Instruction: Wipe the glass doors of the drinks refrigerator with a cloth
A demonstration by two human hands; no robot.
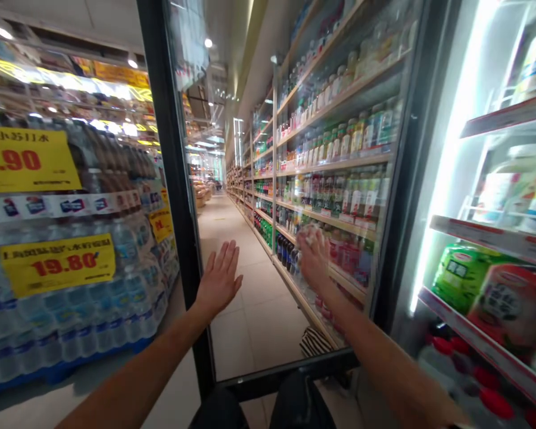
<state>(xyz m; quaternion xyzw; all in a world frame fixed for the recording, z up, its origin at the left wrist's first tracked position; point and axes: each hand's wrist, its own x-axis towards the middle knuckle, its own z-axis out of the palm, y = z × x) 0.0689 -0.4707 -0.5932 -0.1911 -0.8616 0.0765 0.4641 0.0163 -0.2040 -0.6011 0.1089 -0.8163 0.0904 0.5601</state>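
A glass cooler door with a black frame stands swung open in front of me. My left hand lies flat on the glass near the frame's left side, fingers stretched out and holding nothing. Farther right, my right hand presses a crumpled whitish cloth against the pane; the hand is slightly blurred and covers part of the cloth. Through the glass, or mirrored in it, rows of bottles show behind both hands.
Lit cooler shelves on the right hold bottles and a green pack. Stacked bottled water with yellow price signs stands at left. Low by the door shows a black-and-white striped item. My knees are below.
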